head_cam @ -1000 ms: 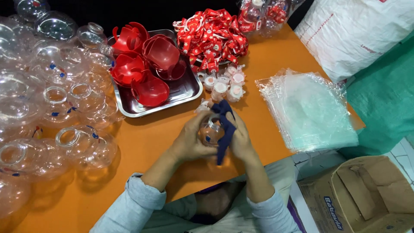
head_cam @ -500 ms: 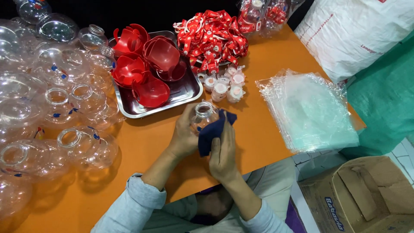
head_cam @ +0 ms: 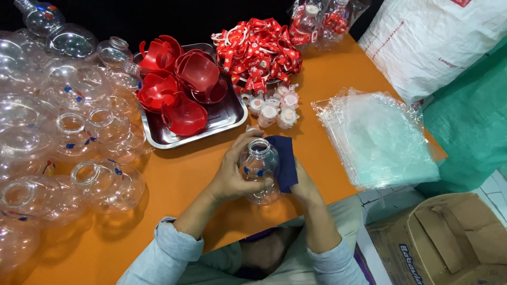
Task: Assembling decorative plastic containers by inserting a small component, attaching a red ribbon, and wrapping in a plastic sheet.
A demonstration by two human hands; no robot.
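Note:
My left hand (head_cam: 231, 174) grips a small clear plastic bottle (head_cam: 260, 170) with blue marks, held upright over the orange table (head_cam: 185, 179), its mouth open at the top. My right hand (head_cam: 304, 186) presses a dark blue cloth (head_cam: 283, 160) against the bottle's right side. Both forearms wear light blue sleeves.
Several clear bottles (head_cam: 63, 137) crowd the table's left. A metal tray (head_cam: 222, 119) holds red plastic cups (head_cam: 182, 87). Red straps (head_cam: 259, 50) and small white caps (head_cam: 272, 108) lie behind, clear bags (head_cam: 377, 137) at right. A white sack (head_cam: 438, 42) and cardboard box (head_cam: 449, 243) stand beyond the edge.
The bottle has come from between both hands into an upright hold in my left hand. The cloth has shifted to its right side, and my right hand has dropped lower.

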